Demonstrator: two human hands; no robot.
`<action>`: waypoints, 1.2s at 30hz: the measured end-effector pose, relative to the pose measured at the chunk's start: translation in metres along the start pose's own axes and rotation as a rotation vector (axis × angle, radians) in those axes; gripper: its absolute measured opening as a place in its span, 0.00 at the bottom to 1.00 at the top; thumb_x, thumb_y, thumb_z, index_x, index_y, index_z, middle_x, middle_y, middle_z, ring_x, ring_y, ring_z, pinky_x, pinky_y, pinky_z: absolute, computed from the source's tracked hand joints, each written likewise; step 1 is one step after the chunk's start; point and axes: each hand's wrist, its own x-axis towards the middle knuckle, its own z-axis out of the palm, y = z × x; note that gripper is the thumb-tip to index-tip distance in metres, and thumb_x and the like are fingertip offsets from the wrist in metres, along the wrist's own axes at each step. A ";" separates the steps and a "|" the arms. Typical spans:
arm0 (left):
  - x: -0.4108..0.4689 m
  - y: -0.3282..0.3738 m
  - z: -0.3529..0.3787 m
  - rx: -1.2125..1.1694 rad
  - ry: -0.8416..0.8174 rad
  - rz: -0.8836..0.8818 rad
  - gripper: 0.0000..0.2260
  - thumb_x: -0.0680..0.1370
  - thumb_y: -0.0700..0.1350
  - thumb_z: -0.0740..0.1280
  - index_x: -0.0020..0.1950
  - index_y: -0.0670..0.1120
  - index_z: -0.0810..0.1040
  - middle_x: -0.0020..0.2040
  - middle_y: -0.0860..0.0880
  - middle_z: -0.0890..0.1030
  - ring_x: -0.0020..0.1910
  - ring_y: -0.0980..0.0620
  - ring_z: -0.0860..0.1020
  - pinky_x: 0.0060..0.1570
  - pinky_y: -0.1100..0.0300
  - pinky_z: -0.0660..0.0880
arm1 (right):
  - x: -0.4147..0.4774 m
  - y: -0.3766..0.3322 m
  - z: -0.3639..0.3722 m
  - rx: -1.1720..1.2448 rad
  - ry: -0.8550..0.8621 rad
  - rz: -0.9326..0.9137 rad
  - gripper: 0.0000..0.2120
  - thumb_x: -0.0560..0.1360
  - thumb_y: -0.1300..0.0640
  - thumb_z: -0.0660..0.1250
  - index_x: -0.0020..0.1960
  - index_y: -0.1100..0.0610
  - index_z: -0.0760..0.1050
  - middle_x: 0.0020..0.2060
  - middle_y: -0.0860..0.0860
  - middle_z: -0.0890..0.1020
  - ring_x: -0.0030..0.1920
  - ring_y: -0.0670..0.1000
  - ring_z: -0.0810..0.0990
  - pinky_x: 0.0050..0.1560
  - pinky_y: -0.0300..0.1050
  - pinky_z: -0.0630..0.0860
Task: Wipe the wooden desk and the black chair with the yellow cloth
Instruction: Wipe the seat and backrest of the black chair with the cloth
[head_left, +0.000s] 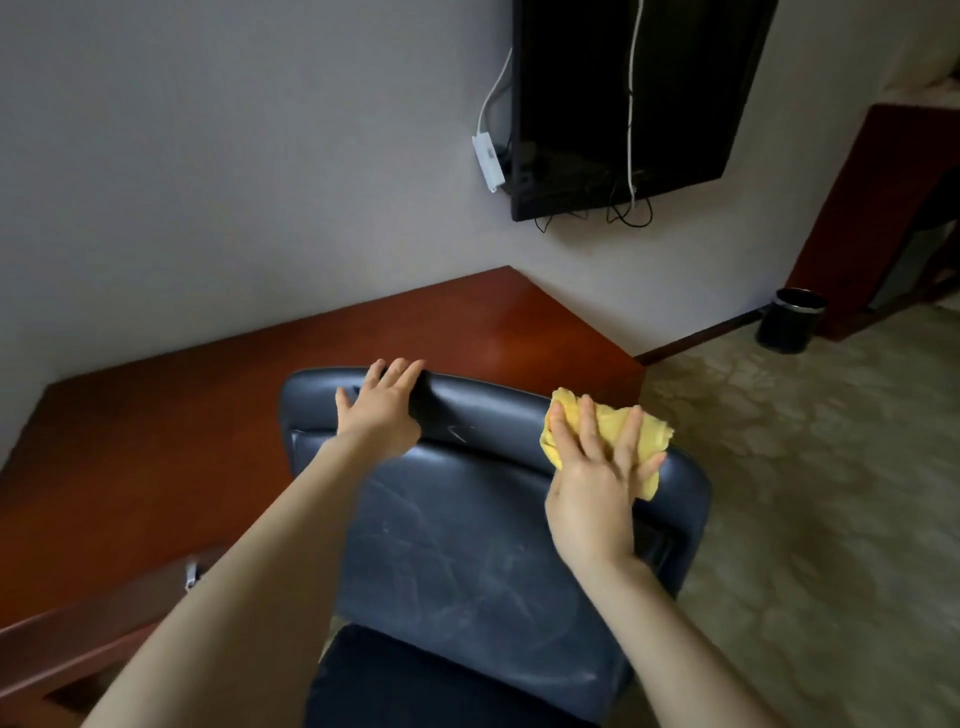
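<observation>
glossy wooden desk (467, 322), scuffed leathery chair (467, 545), soft cloth (649, 436).

Desk: the wooden desk (156, 452) is shiny red-brown. It runs from the lower left of the frame up to the middle, against the wall. Its top is bare.
Chair: the black chair (467, 545) is in the lower middle, just in front of the desk. Its back looks smooth and has pale streaks on it.
Cloth: the yellow cloth (613, 431) is bunched up. It lies on the chair back's top right corner, right of the middle.
</observation>
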 end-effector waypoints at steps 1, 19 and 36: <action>0.000 0.000 0.001 0.041 0.055 -0.019 0.37 0.73 0.35 0.60 0.78 0.54 0.51 0.78 0.54 0.50 0.77 0.50 0.46 0.72 0.40 0.42 | 0.000 -0.003 0.001 0.010 0.020 -0.015 0.40 0.56 0.71 0.75 0.66 0.54 0.75 0.67 0.58 0.73 0.68 0.75 0.60 0.58 0.79 0.47; -0.058 -0.108 -0.018 0.152 0.174 -0.346 0.40 0.74 0.35 0.61 0.79 0.53 0.43 0.79 0.54 0.47 0.78 0.48 0.45 0.74 0.45 0.47 | 0.055 -0.083 0.035 0.097 -0.261 -0.515 0.36 0.74 0.67 0.61 0.76 0.44 0.54 0.77 0.50 0.51 0.74 0.68 0.40 0.67 0.75 0.42; -0.177 -0.265 -0.016 0.291 0.459 -0.228 0.42 0.67 0.38 0.67 0.78 0.54 0.53 0.73 0.52 0.63 0.59 0.46 0.58 0.62 0.46 0.58 | -0.037 -0.295 0.079 0.374 -0.254 -0.436 0.33 0.79 0.64 0.58 0.78 0.55 0.45 0.76 0.62 0.46 0.73 0.73 0.42 0.73 0.65 0.50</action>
